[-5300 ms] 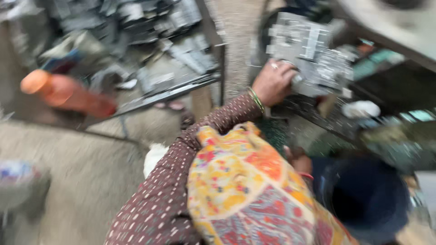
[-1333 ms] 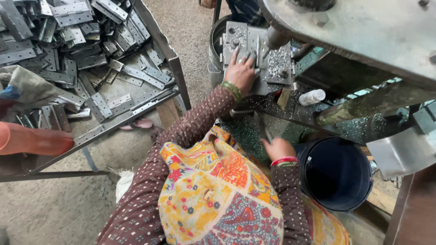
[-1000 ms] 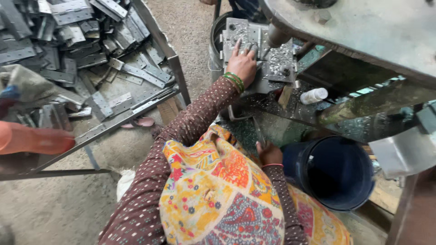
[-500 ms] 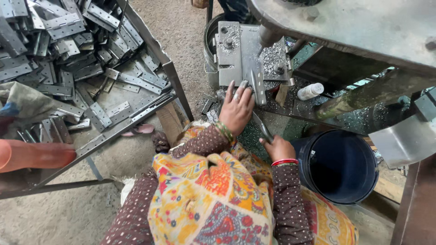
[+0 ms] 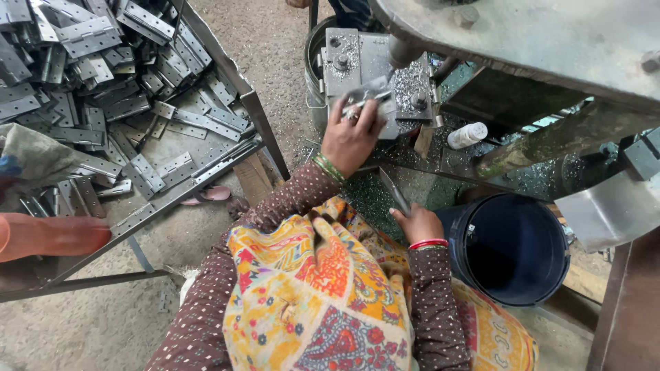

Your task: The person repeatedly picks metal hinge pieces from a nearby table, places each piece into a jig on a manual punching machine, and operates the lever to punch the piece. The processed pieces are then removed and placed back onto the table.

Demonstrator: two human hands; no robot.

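A press machine is looming over its die plate, where the left hand is gripping a metal hinge piece and seating it, the loading step by the look of it. The right hand is clasping a thin metal strip beside the dark bucket; next, the piece likely needs squaring and the fingers clearing away.

Soft, even daylight fills the scene; shadows are faint, deepest inside the dark bucket and under the machine frame above it. Metal hinge plates left of the bucket show mild sheen without harsh glare. Focus is sharp centrally; edges show slight wide-angle stretching and softness.
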